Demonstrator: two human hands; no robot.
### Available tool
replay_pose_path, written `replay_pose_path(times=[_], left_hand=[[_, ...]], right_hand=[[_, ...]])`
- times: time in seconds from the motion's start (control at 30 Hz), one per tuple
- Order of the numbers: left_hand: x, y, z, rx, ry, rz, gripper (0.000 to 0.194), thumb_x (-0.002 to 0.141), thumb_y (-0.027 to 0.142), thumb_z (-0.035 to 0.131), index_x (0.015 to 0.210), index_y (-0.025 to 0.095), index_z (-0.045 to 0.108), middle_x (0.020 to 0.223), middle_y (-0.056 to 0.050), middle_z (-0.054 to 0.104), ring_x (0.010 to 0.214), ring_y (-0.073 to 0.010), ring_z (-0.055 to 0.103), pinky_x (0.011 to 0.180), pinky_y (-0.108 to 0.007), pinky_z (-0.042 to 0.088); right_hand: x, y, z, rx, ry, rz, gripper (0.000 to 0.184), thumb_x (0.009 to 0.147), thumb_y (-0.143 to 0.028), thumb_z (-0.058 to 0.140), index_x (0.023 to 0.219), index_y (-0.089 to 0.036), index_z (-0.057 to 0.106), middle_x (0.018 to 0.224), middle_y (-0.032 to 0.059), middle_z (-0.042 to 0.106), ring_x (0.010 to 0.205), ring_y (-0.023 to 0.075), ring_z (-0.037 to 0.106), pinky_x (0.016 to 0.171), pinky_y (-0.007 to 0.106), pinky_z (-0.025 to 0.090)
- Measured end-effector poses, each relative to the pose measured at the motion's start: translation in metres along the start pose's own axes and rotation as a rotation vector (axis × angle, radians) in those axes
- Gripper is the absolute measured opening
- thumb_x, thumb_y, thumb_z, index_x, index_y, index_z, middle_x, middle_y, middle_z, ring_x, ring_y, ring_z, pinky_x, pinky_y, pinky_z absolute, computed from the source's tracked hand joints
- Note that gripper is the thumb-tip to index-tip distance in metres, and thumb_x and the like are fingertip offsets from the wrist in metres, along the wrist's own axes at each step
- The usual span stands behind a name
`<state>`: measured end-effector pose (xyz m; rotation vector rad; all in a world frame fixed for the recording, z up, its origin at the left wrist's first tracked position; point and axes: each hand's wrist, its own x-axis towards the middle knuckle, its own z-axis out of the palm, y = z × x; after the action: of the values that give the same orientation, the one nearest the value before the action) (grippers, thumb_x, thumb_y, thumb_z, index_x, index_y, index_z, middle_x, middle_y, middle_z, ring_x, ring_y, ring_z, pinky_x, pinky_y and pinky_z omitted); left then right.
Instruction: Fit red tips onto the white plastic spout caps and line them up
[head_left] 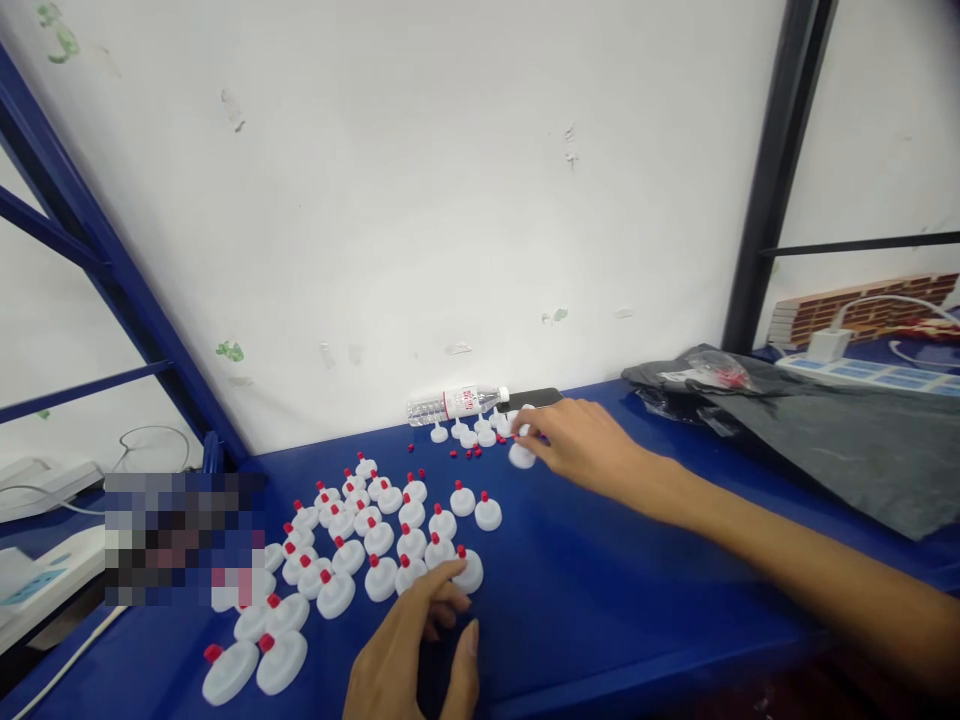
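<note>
A white nozzle cap point(522, 456) with a wide round base is pinched between the thumb and fingers of my right hand point(581, 440), near the back of the table. My left hand point(416, 640) is at the front with its thumb apart from the curved fingers. Its index fingertip is at a red-tipped white nozzle cap point(469, 572); whether they touch I cannot tell. Many more red-tipped caps point(335, 593) stand in a cluster to the left. Beyond, white caps without red tips point(486, 437) stand by several loose small red tips point(454, 454).
A clear plastic bottle point(457, 403) lies along the wall beside a dark flat object point(536, 397). On the right, a dark plastic bag point(810, 430) covers part of the blue table point(630, 590). Power strips point(877, 375) are at both sides. Blue and black posts point(780, 170) frame the wall.
</note>
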<state>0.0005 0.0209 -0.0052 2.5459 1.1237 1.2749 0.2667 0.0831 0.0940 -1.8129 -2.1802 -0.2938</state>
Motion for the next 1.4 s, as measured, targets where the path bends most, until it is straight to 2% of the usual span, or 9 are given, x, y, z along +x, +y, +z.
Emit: replay_pose_path(times=[0.13, 0.3, 0.43, 0.53, 0.63, 0.87, 1.1, 1.3, 1.4], left_hand=[[-0.001, -0.004, 0.000, 0.004, 0.010, -0.004, 0.058, 0.094, 0.030, 0.064, 0.148, 0.026, 0.044, 0.102, -0.001, 0.076, 0.066, -0.0118, 0.070, 0.063, -0.019, 0.061], [0.004, 0.000, -0.003, -0.013, 0.012, 0.119, 0.040, 0.092, 0.023, 0.067, 0.131, 0.028, 0.059, 0.102, 0.000, 0.077, 0.075, -0.0142, 0.075, 0.062, -0.017, 0.060], [0.003, 0.003, -0.002, -0.038, 0.017, 0.055, 0.034, 0.091, 0.024, 0.069, 0.125, 0.026, 0.064, 0.098, -0.001, 0.076, 0.067, -0.0123, 0.072, 0.059, -0.017, 0.059], [-0.002, 0.002, 0.003, -0.052, 0.057, 0.017, 0.033, 0.092, 0.032, 0.070, 0.125, 0.027, 0.066, 0.102, -0.002, 0.076, 0.066, -0.0116, 0.070, 0.059, -0.017, 0.058], [-0.006, -0.001, 0.008, -0.062, 0.093, 0.014, 0.032, 0.094, 0.037, 0.067, 0.125, 0.028, 0.066, 0.103, -0.004, 0.076, 0.066, -0.0118, 0.069, 0.059, -0.018, 0.058], [-0.006, -0.004, 0.006, -0.037, 0.069, 0.036, 0.033, 0.094, 0.034, 0.067, 0.125, 0.025, 0.067, 0.102, -0.005, 0.076, 0.071, -0.0140, 0.072, 0.060, -0.019, 0.059], [-0.001, 0.000, -0.004, 0.019, -0.005, 0.066, 0.040, 0.087, 0.023, 0.073, 0.126, 0.023, 0.065, 0.104, -0.004, 0.077, 0.080, -0.0152, 0.075, 0.070, -0.019, 0.062], [-0.004, -0.002, 0.001, -0.007, 0.047, 0.048, 0.039, 0.087, 0.028, 0.074, 0.126, 0.025, 0.067, 0.101, -0.003, 0.077, 0.070, -0.0146, 0.073, 0.068, -0.021, 0.063], [-0.006, -0.003, 0.004, -0.016, 0.087, 0.039, 0.036, 0.090, 0.033, 0.071, 0.125, 0.026, 0.068, 0.102, -0.004, 0.077, 0.073, -0.0158, 0.074, 0.072, -0.024, 0.064]], right_hand=[[-0.020, -0.031, 0.006, 0.518, 0.000, -0.325, 0.025, 0.098, -0.030, 0.063, 0.121, -0.027, 0.070, 0.092, -0.0003, 0.080, 0.081, 0.0176, 0.074, 0.070, 0.025, 0.046], [-0.049, -0.059, 0.014, 0.825, -0.103, -0.624, 0.021, 0.098, -0.031, 0.064, 0.117, -0.026, 0.073, 0.096, 0.0001, 0.080, 0.080, 0.0129, 0.073, 0.073, 0.021, 0.049], [-0.041, -0.055, 0.012, 0.845, 0.010, -0.536, 0.023, 0.099, -0.039, 0.062, 0.108, -0.022, 0.075, 0.090, 0.0000, 0.079, 0.072, 0.0113, 0.069, 0.069, 0.021, 0.048], [-0.005, -0.049, 0.014, 0.693, 0.098, -0.373, 0.025, 0.103, -0.037, 0.054, 0.106, -0.022, 0.074, 0.085, -0.0007, 0.078, 0.068, 0.0118, 0.067, 0.068, 0.024, 0.046], [0.048, -0.053, 0.025, 0.421, -0.002, -0.342, 0.022, 0.101, -0.031, 0.057, 0.114, -0.022, 0.072, 0.100, 0.0024, 0.079, 0.083, 0.0162, 0.071, 0.075, 0.028, 0.047], [0.145, -0.101, 0.068, 0.256, -0.165, -0.289, 0.024, 0.099, -0.029, 0.063, 0.118, -0.015, 0.068, 0.119, 0.0101, 0.069, 0.107, 0.0235, 0.067, 0.091, 0.040, 0.054], [0.148, -0.127, 0.076, 0.143, -0.226, -0.175, 0.038, 0.098, -0.035, 0.065, 0.130, -0.016, 0.060, 0.129, 0.0115, 0.062, 0.109, 0.0247, 0.065, 0.090, 0.045, 0.057], [0.139, -0.112, 0.066, 0.255, -0.229, -0.231, 0.037, 0.098, -0.036, 0.064, 0.130, -0.016, 0.060, 0.129, 0.0110, 0.062, 0.108, 0.0245, 0.065, 0.090, 0.046, 0.057], [0.127, -0.098, 0.055, 0.386, -0.203, -0.288, 0.020, 0.097, -0.026, 0.064, 0.111, -0.012, 0.069, 0.108, 0.0095, 0.072, 0.098, 0.0211, 0.069, 0.088, 0.038, 0.056]])
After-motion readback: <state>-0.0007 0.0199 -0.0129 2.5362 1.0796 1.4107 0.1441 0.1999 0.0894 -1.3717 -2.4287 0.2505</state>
